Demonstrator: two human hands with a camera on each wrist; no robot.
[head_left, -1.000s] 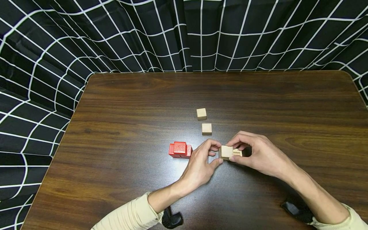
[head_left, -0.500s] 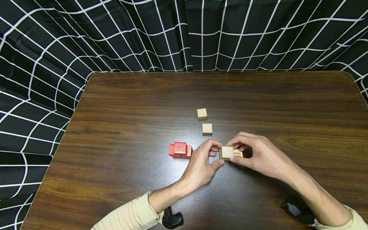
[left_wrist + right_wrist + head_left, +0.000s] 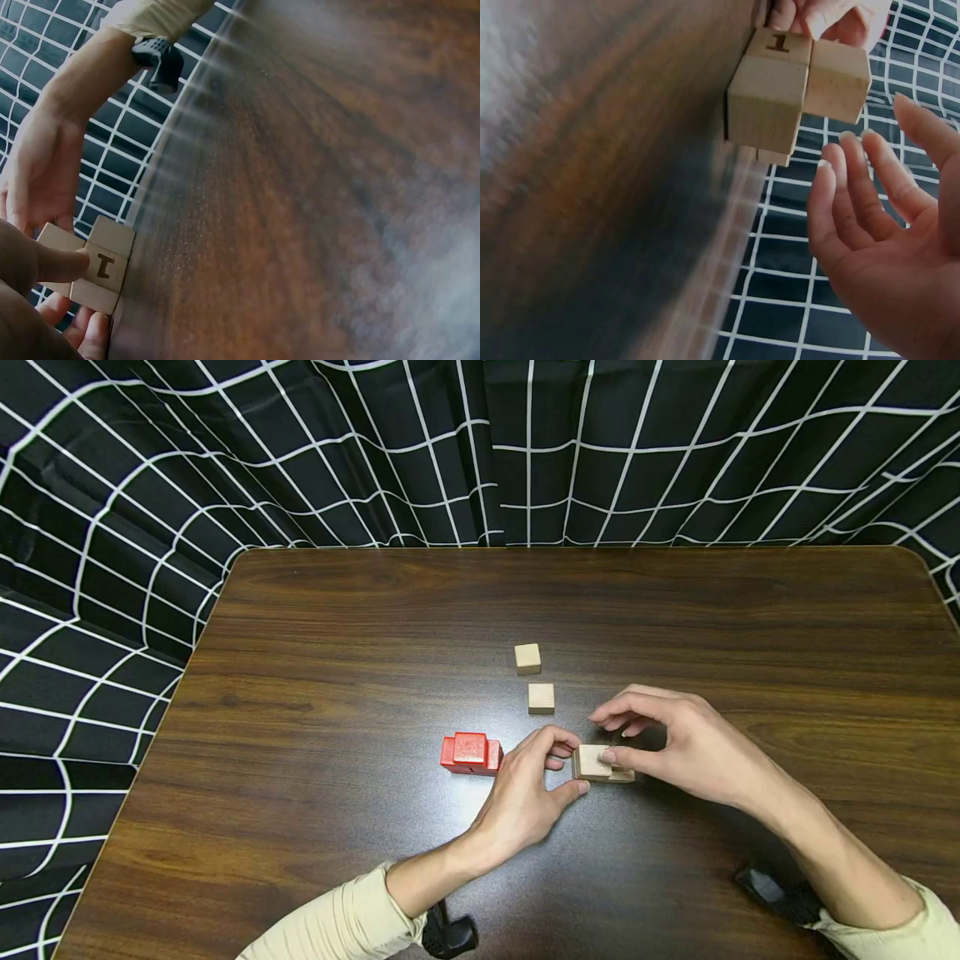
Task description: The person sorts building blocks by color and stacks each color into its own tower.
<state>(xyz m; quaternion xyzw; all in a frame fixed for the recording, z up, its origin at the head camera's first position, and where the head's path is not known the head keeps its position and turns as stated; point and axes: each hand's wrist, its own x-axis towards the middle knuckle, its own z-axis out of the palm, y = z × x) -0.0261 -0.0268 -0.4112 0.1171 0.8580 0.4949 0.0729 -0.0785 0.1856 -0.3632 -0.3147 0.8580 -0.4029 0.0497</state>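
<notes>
A small stack of plain wooden blocks stands on the table in front of me, one cube sitting on top of a lower row. One lower block bears a dark printed mark that reads like a "1" in the right wrist view. My left hand pinches the stack's left part between thumb and fingers. Over the stack's right end hovers my right hand, fingers loosely spread and thumb above the blocks. In the right wrist view its fingers are apart from the nearest block.
Left of my left hand sits a group of red blocks, one raised on the others. Two loose wooden cubes lie farther back, apart from each other. The brown table ends at a black, white-gridded curtain.
My right hand has let go of the stack's right end and risen slightly away, uncovering the lower row. The left hand has kept its hold and barely moved.
</notes>
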